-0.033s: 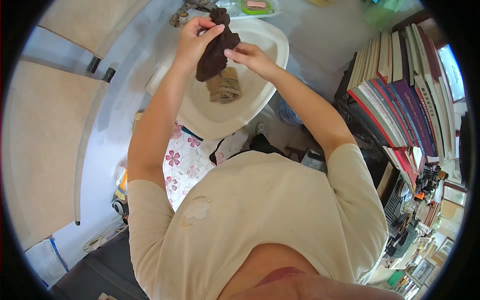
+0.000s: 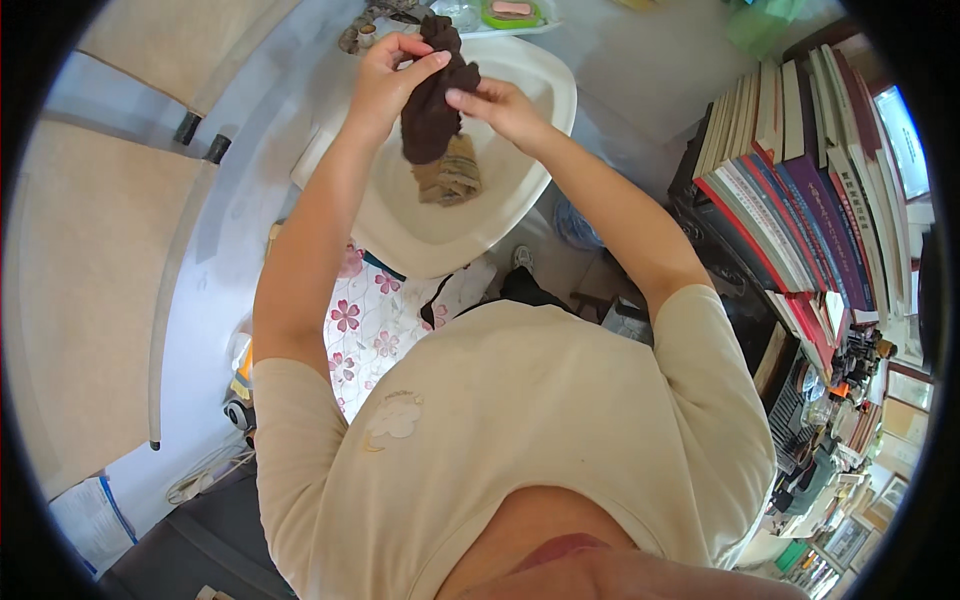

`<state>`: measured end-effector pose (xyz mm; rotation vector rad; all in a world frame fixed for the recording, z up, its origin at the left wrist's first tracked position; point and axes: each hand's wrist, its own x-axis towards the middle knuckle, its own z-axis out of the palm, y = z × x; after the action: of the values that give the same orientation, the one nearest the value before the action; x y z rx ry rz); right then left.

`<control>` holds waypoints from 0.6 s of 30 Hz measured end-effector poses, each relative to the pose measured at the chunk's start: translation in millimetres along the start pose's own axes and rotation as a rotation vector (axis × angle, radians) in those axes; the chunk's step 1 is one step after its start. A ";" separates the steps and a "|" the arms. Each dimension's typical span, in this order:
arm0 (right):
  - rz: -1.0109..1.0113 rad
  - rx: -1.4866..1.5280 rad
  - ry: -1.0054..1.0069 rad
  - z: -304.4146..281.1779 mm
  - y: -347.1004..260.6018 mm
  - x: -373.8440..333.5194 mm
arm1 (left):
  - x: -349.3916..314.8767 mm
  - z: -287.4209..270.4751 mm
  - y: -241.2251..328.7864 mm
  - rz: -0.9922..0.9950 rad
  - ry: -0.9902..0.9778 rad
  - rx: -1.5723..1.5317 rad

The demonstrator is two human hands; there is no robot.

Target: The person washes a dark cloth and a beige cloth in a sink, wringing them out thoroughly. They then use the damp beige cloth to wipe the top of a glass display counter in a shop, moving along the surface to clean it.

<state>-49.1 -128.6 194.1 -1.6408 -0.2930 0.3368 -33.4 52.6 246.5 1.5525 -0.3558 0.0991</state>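
Note:
A crumpled dark brown cloth (image 2: 430, 118), perhaps a sock, hangs over the white washbasin (image 2: 545, 75). My left hand (image 2: 392, 75) pinches its upper part between thumb and fingers. On its right edge my right hand (image 2: 500, 110) is closed, thumb and fingers gripping the fabric. Below the hanging end, a folded tan striped cloth (image 2: 450, 180) lies in the basin, partly covered from view by the brown one.
A green soap dish (image 2: 513, 14) with pink soap stands beyond the basin. Books (image 2: 800, 200) fill a dark shelf on the right. A flowered cover (image 2: 350, 330) lies left of my body, and hanging scrolls (image 2: 110, 300) line the left wall.
The lower end of the brown cloth has swung slightly to the right and hangs narrower. Both hands keep their grip, with my right hand shifted a little to the left.

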 end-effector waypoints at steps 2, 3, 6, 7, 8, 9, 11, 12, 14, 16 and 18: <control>-0.150 0.169 0.089 0.1 -8.1 4.1 | -3.2 -2.4 13.3 -0.137 -0.060 0.074; -0.142 0.174 0.116 -3.5 -13.6 4.8 | -4.7 -3.8 13.0 -0.198 -0.062 -0.018; -0.193 0.241 0.131 -4.9 -51.0 4.7 | -9.5 -14.4 8.4 -0.371 -0.085 -0.257; -0.246 0.119 0.235 -14.2 -46.4 12.8 | -8.3 -11.4 4.4 -0.419 -0.136 -0.330; -0.297 0.000 0.336 -27.0 -35.5 30.6 | -7.5 -9.2 0.0 -0.470 -0.185 -0.397; -0.346 -0.118 0.431 -34.3 -30.5 40.8 | -7.3 -9.6 -6.5 -0.516 -0.258 -0.413; -0.282 0.157 0.070 -22.3 -79.9 24.0 | -13.5 -22.9 -17.7 -0.616 -0.366 -0.431; -0.247 0.157 0.066 -27.3 -84.7 26.1 | -15.3 -17.4 -15.7 -0.625 -0.397 -0.456; -0.201 0.063 0.259 -23.6 -100.6 23.0 | -22.8 -9.2 -9.8 -0.644 -0.443 -0.500; -0.249 0.144 0.186 -31.5 -103.4 27.3 | -22.8 -12.1 -16.9 -0.648 -0.450 -0.429; -0.261 0.093 0.259 -45.4 -97.6 40.2 | -25.0 -12.9 -26.2 -0.637 -0.432 -0.375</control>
<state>6.3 -145.5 293.3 -1.5129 -0.2867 -0.0595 -47.5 68.6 214.5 1.2391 -0.1849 -0.7678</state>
